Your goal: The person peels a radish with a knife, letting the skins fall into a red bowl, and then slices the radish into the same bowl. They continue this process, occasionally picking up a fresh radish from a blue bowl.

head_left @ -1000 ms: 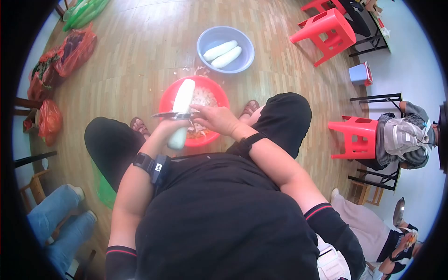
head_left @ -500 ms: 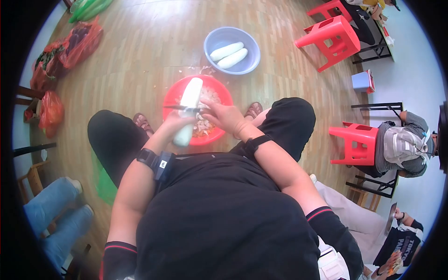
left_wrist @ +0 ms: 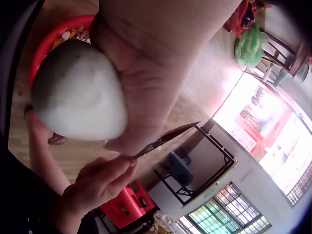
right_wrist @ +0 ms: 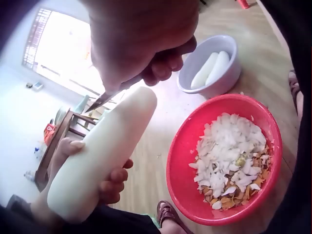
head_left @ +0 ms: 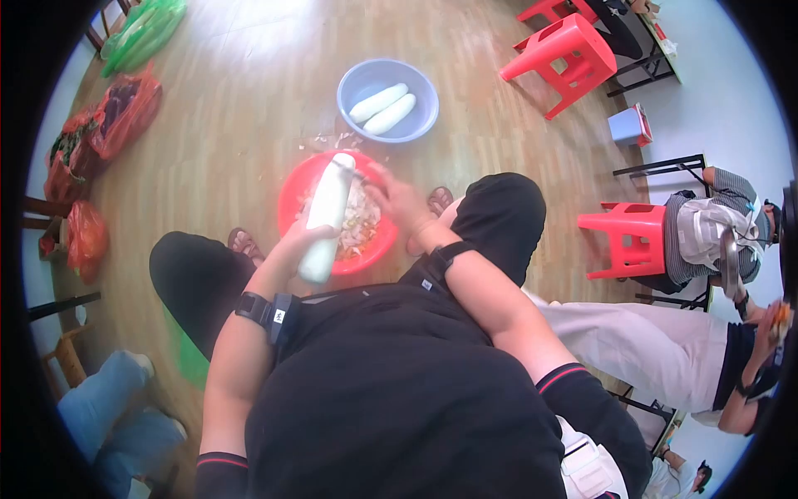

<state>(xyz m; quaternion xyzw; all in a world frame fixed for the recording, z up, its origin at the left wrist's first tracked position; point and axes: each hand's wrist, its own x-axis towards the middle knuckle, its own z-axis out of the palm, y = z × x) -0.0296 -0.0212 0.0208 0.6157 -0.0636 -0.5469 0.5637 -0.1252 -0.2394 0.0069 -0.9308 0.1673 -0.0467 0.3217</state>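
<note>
White daikon (head_left: 330, 200) is in the left hand (head_left: 306, 241), whose fingers curl around it. The right hand (head_left: 401, 200) grips a knife (right_wrist: 100, 101) near its upper end. Close by, the red plastic basin (right_wrist: 180, 161) holds white and orange-brown peelings (right_wrist: 229, 146); beyond it, the pale blue basin (head_left: 424, 100) contains 2 other daikons (head_left: 385, 108).

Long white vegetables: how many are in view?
3: one long white vegetable in the left hand, two others side by side in the round pale-blue plastic basin. The far green plastic bag may hide more.
</note>
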